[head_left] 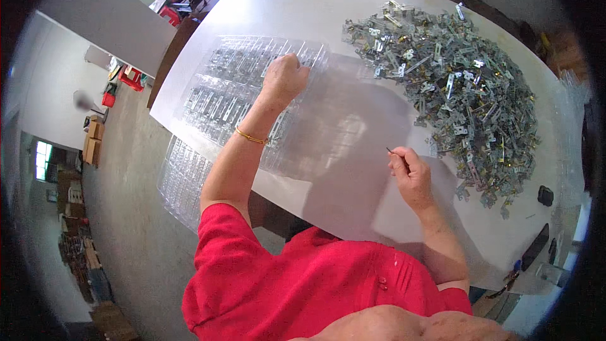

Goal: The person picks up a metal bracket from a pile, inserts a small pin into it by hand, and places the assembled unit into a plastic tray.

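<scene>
My left hand (286, 80) is closed, knuckles up, over the far right part of a clear plastic tray (290, 163); whatever its fingers hold is hidden beneath. Rows of small flat metal parts (218, 104) lie in the tray's compartments. To the right, above the white table (353, 205), my right hand (411, 180) pinches a thin dark piece (390, 150) between thumb and fingers; it is too small to identify. Beyond that hand spreads a large loose pile of silvery metal parts (467, 101), with some brass-coloured bits among them.
Another clear tray (180, 180) juts out at a lower level past the table's left edge. By the right edge lie a small black object (545, 196), a long dark flat object (535, 247) and a blue-handled tool (514, 273). Cardboard boxes (93, 141) stand far left.
</scene>
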Tool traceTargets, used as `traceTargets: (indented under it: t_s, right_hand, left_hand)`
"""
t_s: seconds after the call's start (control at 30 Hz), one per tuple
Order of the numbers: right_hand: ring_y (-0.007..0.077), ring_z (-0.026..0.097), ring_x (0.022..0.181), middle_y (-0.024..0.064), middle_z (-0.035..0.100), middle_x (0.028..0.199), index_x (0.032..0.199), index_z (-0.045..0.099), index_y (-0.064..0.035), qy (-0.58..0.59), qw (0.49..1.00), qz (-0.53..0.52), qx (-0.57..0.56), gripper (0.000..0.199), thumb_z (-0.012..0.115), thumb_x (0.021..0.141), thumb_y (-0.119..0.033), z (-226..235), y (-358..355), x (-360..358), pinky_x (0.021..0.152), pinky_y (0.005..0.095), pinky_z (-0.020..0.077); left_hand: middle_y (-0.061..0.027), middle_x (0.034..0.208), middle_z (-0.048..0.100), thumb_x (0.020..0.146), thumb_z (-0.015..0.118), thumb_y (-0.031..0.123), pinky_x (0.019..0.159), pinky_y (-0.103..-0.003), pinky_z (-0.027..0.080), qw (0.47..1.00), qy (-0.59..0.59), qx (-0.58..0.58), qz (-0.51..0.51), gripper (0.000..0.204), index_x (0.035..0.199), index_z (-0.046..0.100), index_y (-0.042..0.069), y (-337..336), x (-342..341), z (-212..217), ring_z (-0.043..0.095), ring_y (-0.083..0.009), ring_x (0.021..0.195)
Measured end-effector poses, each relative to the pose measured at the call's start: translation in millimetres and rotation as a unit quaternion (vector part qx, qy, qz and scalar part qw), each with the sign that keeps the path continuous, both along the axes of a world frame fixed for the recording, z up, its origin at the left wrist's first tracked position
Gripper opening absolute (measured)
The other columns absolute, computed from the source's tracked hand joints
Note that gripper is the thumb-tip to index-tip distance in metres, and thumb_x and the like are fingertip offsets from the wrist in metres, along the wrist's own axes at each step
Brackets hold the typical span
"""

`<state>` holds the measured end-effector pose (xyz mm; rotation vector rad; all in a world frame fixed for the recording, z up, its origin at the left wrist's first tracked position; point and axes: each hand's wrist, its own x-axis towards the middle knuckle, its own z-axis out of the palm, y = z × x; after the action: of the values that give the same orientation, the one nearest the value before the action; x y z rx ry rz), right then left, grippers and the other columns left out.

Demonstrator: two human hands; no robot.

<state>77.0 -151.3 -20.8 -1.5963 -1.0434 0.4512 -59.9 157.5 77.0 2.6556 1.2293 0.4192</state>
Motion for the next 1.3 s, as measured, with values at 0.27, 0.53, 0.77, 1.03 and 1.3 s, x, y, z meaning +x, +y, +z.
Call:
traceTargets:
  t_s: [0.27,0.53,0.77,1.03,1.3]
  right_hand:
    - [0.0114,0.062,0.065,0.0047,0.064,0.073,0.099,0.062,-0.0042,0.035,0.999,0.008,-0.017,0.008,0.06,0.096,-0.011,5,-3,1,0.057,0.0266,0.0487]
    - [0.0095,0.061,0.067,0.0033,0.065,0.077,0.102,0.063,-0.0032,0.036,0.998,0.009,-0.043,0.011,0.059,0.098,-0.012,3,-4,3,0.059,0.0256,0.0499]
    - [0.0088,0.06,0.072,0.0029,0.065,0.084,0.105,0.063,-0.0036,0.034,0.998,0.0,-0.054,0.013,0.057,0.099,-0.013,1,-1,2,0.063,0.0239,0.0508]
    - [0.0059,0.053,0.069,-0.0001,0.062,0.082,0.106,0.063,-0.004,0.043,0.994,-0.025,-0.094,0.016,0.055,0.1,-0.016,1,-1,-2,0.062,0.0215,0.0469]
    - [0.0058,0.054,0.07,-0.0001,0.061,0.083,0.107,0.064,-0.0035,0.025,0.994,-0.053,-0.094,0.017,0.055,0.1,-0.016,-1,2,-4,0.063,0.0214,0.0471]
  left_hand:
    - [-0.0168,0.074,0.069,0.088,0.063,0.029,0.068,-0.039,0.052,0.982,-0.12,0.106,0.103,0.026,0.089,0.071,0.003,13,-58,36,0.069,-0.0307,0.072]
    - [-0.0188,0.078,0.069,0.088,0.061,0.025,0.07,-0.043,0.052,0.902,-0.12,0.258,0.324,0.025,0.08,0.069,0.002,57,-248,26,0.068,-0.0363,0.076]
    - [-0.0222,0.089,0.069,0.086,0.058,0.023,0.077,-0.046,0.053,0.867,-0.019,0.166,0.47,0.023,0.087,0.069,0.003,49,-419,-72,0.068,-0.0388,0.085]
    - [-0.0244,0.102,0.069,0.08,0.057,0.01,0.092,-0.043,0.051,0.825,0.126,-0.06,0.547,0.026,0.1,0.07,0.001,5,-469,-145,0.065,-0.0387,0.105]
    - [-0.0126,0.124,0.064,0.088,0.055,0.013,0.099,-0.043,0.048,0.79,0.239,-0.111,0.554,0.031,0.118,0.066,0.013,-10,-485,-166,0.061,-0.0325,0.117]
